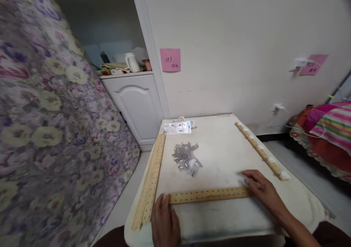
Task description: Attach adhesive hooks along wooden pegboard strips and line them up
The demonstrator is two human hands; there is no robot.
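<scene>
A pale wooden strip with rows of small holes (208,194) lies crosswise near the table's front edge. My left hand (165,219) grips its left end, fingers over the top and thumb on the near side. At the other end, my right hand (261,188) is closed around the strip and covers its tip. Beyond the strip sits a loose heap of small metal pieces and clear plastic bags (185,157). More perforated wooden strips (150,181) lie side by side along the left edge of the table.
Along the right edge of the white table (216,144) lies another wooden strip (260,152) bearing several white pieces. A clear plastic package (177,127) is at the back left. Floral curtain (55,130) hangs at left; a wall stands behind, with a bed (326,130) at right.
</scene>
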